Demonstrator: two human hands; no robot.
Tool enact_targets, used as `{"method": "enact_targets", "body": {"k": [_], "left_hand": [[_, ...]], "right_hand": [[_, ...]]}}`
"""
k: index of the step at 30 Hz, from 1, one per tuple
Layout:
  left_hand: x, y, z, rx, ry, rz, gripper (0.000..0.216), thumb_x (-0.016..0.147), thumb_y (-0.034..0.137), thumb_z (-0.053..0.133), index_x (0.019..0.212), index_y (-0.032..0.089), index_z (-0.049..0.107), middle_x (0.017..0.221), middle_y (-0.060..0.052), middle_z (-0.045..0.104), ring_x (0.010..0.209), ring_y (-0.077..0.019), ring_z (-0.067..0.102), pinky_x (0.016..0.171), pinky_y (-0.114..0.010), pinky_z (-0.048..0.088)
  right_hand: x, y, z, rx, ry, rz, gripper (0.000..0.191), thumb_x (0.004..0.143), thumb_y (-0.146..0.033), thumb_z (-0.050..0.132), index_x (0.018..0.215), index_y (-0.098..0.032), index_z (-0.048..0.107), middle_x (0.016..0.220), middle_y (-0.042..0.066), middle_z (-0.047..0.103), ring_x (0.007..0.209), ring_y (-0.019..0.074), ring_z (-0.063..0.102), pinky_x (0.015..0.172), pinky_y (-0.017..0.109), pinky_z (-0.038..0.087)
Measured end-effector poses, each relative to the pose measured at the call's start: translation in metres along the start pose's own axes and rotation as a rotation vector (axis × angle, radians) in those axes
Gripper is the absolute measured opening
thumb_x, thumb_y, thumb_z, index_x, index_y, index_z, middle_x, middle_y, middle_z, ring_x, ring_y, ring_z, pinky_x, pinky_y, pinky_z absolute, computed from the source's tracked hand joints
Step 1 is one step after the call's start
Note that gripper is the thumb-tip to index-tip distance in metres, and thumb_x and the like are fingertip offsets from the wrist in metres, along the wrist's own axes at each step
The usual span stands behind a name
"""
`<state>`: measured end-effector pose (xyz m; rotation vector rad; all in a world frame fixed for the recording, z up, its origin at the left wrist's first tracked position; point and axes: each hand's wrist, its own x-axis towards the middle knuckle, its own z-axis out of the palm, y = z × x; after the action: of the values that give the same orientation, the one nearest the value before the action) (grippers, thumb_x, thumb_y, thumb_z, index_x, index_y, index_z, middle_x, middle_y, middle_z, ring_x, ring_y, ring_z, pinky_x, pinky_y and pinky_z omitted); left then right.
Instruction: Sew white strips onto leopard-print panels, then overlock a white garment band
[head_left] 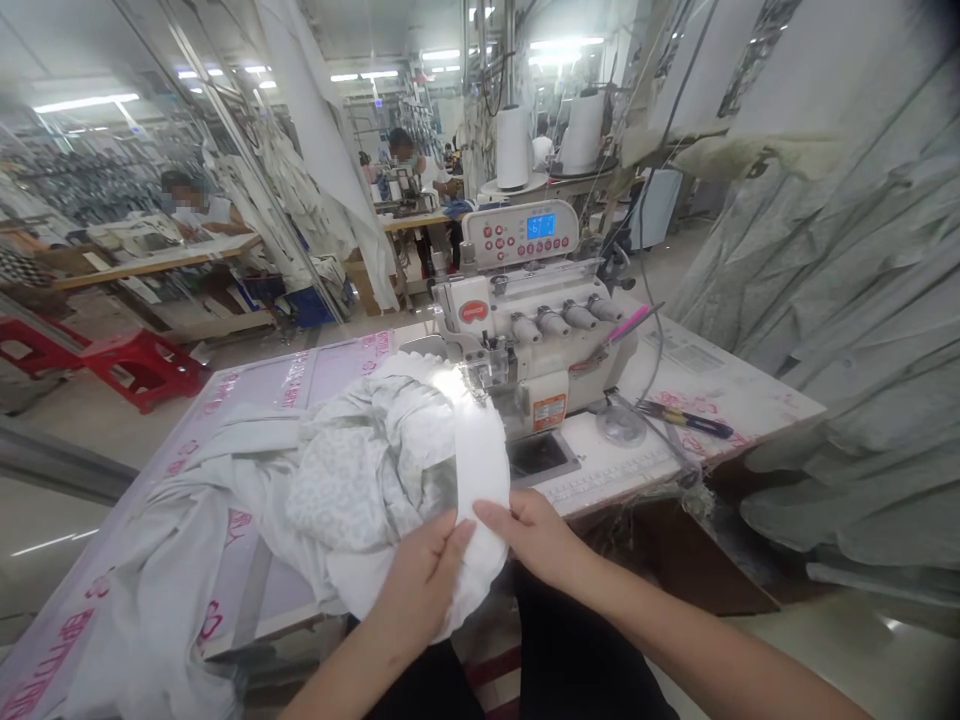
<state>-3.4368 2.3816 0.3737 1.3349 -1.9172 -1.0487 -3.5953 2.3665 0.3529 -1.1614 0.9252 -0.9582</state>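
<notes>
A pale patterned garment [330, 480] lies bunched on the sewing table [720, 395], with a white band [480, 455] running from the needle area toward me. My left hand [420, 585] grips the near end of that band, fingers curled over its scalloped edge. My right hand [529, 530] pinches the same band just to the right, thumb on top. The white overlock sewing machine [532, 340] stands right behind the fabric, its lamp lighting the cloth under the presser foot.
Scissors with dark handles [686, 420] lie on the table right of the machine. Large grey-white fabric pieces [847, 300] hang at the right. Red stools [142, 365] stand at the left. Other people work at benches [187, 200] in the background.
</notes>
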Motion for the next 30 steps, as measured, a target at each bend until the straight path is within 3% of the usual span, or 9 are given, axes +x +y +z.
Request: {"method": "enact_targets", "body": {"k": [4, 9, 14, 16, 18, 22, 24, 27, 30], "left_hand": [[0.015, -0.012, -0.032, 0.384, 0.435, 0.079, 0.034, 0.081, 0.042, 0.049, 0.107, 0.019, 0.051, 0.106, -0.009, 0.056, 0.099, -0.0239, 0.051, 0.082, -0.037, 0.041], [0.028, -0.033, -0.052, 0.658, 0.247, 0.026, 0.029, 0.087, 0.030, 0.034, 0.065, 0.018, 0.049, 0.060, -0.002, 0.052, 0.062, -0.0187, 0.050, 0.064, -0.032, 0.037], [0.042, -0.024, -0.073, 0.762, 0.517, 0.139, 0.019, 0.082, 0.022, 0.037, 0.070, 0.018, 0.050, 0.067, -0.005, 0.053, 0.068, -0.0205, 0.049, 0.064, -0.032, 0.037], [0.043, -0.017, -0.070, 0.754, 0.652, 0.227, 0.014, 0.080, 0.022, 0.042, 0.084, 0.016, 0.054, 0.081, -0.008, 0.056, 0.081, -0.0229, 0.050, 0.073, -0.034, 0.040], [0.039, -0.010, -0.056, 0.659, 0.669, 0.309, 0.020, 0.079, 0.024, 0.047, 0.096, 0.015, 0.053, 0.089, -0.009, 0.056, 0.089, -0.0228, 0.051, 0.080, -0.035, 0.040], [0.026, 0.002, -0.021, 0.232, 0.163, 0.163, 0.023, 0.086, 0.032, 0.043, 0.100, 0.018, 0.054, 0.088, -0.004, 0.059, 0.082, -0.0170, 0.055, 0.073, -0.028, 0.044], [0.020, 0.009, -0.014, 0.082, 0.021, 0.097, 0.025, 0.088, 0.036, 0.039, 0.087, 0.017, 0.055, 0.080, -0.003, 0.058, 0.074, -0.0152, 0.054, 0.068, -0.026, 0.043], [0.001, 0.021, -0.013, 0.072, -0.153, 0.068, 0.034, 0.087, 0.040, 0.040, 0.065, 0.017, 0.052, 0.064, 0.000, 0.052, 0.060, -0.0125, 0.047, 0.059, -0.024, 0.040], [-0.037, 0.032, -0.013, 0.080, -0.530, 0.004, 0.032, 0.083, 0.042, 0.045, 0.066, 0.018, 0.056, 0.060, 0.000, 0.054, 0.054, -0.0117, 0.046, 0.052, -0.021, 0.038]], "right_hand": [[-0.005, -0.002, 0.003, 0.057, -0.043, 0.057, 0.046, 0.075, -0.059, 0.054, 0.067, -0.014, 0.052, 0.057, -0.003, 0.047, 0.051, 0.0090, 0.039, 0.049, 0.022, 0.031], [-0.010, 0.002, 0.009, 0.127, -0.027, 0.108, 0.048, 0.071, -0.063, 0.056, 0.065, -0.016, 0.047, 0.055, -0.004, 0.041, 0.049, 0.0084, 0.036, 0.047, 0.022, 0.030], [0.002, -0.003, 0.003, 0.102, -0.015, 0.110, 0.050, 0.069, -0.064, 0.057, 0.067, -0.015, 0.050, 0.055, -0.004, 0.044, 0.049, 0.0083, 0.038, 0.048, 0.022, 0.031], [0.010, -0.007, -0.001, 0.105, -0.016, 0.109, 0.050, 0.067, -0.064, 0.059, 0.066, -0.014, 0.052, 0.056, -0.003, 0.047, 0.049, 0.0082, 0.040, 0.048, 0.022, 0.032], [0.015, -0.011, -0.003, 0.139, -0.015, 0.125, 0.050, 0.064, -0.063, 0.062, 0.067, -0.013, 0.055, 0.058, -0.002, 0.051, 0.051, 0.0087, 0.043, 0.049, 0.021, 0.033], [0.020, -0.020, -0.007, 0.183, 0.001, 0.154, 0.047, 0.060, -0.058, 0.069, 0.065, -0.013, 0.057, 0.054, -0.002, 0.052, 0.048, 0.0085, 0.045, 0.046, 0.021, 0.035], [0.022, -0.025, -0.009, 0.184, 0.012, 0.159, 0.046, 0.059, -0.056, 0.070, 0.063, -0.013, 0.057, 0.052, -0.003, 0.051, 0.046, 0.0079, 0.044, 0.046, 0.020, 0.035], [0.015, -0.027, -0.009, 0.193, 0.030, 0.179, 0.047, 0.056, -0.056, 0.072, 0.065, -0.013, 0.057, 0.054, -0.003, 0.052, 0.048, 0.0078, 0.046, 0.046, 0.020, 0.036], [-0.016, -0.016, 0.001, 0.175, -0.036, 0.251, 0.051, 0.056, -0.060, 0.070, 0.067, -0.012, 0.057, 0.054, -0.003, 0.052, 0.045, 0.0067, 0.044, 0.043, 0.018, 0.033]]}}
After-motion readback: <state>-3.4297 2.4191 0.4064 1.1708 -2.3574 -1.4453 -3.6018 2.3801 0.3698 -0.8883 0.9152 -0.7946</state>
